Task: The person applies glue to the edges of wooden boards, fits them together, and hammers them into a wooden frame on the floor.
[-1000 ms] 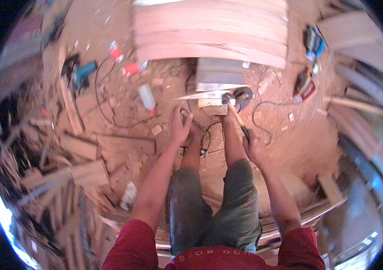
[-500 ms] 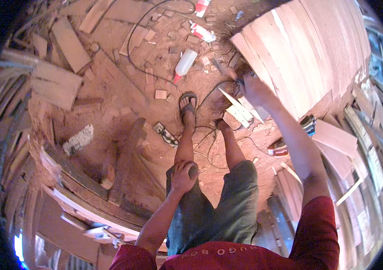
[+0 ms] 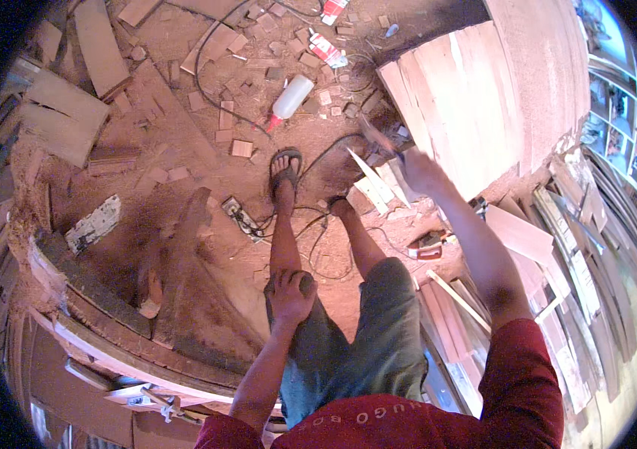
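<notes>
My right hand (image 3: 424,173) reaches forward, closed around a slim tool (image 3: 380,136) with a dark grip and a flat, brownish end; its exact kind is unclear. The tool is beside the edge of a large pale panel of joined wooden boards (image 3: 457,97). Just below my right hand are pale, pointed wood offcuts (image 3: 374,187). My left hand (image 3: 292,295) rests on my knee, fingers curled around a small dark, rounded thing (image 3: 305,283) that I cannot make out. A white squeeze bottle with a red tip (image 3: 292,99) lies on the dusty floor ahead of my foot.
Red-and-white bottles (image 3: 327,49) and small wood blocks (image 3: 242,148) litter the floor. A black cable (image 3: 202,82) loops ahead, and a power strip (image 3: 240,217) lies by my foot. Planks (image 3: 98,52) lie left; stacked boards (image 3: 516,232) and a red-and-black tool (image 3: 429,245) are right.
My view has shifted slightly, moving floor things leftward in the picture. My right hand keeps its hold on the tool beside the panel; my left hand stays on my knee.
</notes>
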Action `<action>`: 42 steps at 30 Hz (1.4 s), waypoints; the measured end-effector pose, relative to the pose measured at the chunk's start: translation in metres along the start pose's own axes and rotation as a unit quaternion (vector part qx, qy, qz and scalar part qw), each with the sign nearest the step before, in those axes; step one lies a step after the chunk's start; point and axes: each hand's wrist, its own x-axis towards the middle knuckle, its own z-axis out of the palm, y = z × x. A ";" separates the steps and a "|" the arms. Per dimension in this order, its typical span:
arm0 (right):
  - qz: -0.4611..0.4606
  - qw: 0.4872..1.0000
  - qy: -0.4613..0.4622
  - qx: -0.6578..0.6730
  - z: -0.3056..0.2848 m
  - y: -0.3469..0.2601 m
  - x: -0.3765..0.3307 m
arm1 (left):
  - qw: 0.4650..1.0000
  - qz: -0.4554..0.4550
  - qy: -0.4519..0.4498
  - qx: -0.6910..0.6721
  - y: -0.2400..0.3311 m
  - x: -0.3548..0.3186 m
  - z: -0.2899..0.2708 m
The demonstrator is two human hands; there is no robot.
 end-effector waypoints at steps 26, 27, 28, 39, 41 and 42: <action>0.144 0.823 0.158 0.527 0.194 0.019 -0.168 | 0.990 0.109 -0.038 0.082 0.124 0.169 -0.027; 0.161 0.813 0.163 0.535 0.210 0.032 -0.165 | 0.991 0.087 -0.056 0.089 0.159 0.195 -0.022; 0.189 0.798 0.132 0.557 0.202 0.048 -0.164 | 0.978 0.183 0.003 0.102 0.169 0.230 -0.005; 0.224 0.619 0.373 0.654 0.289 0.250 -0.078 | 0.859 0.359 0.151 0.333 0.448 0.376 0.140; 0.242 0.598 0.377 0.665 0.299 0.275 -0.070 | 0.836 0.360 0.106 0.401 0.477 0.380 0.158; 0.237 0.595 0.389 0.662 0.297 0.282 -0.066 | 0.826 0.371 0.102 0.412 0.481 0.384 0.163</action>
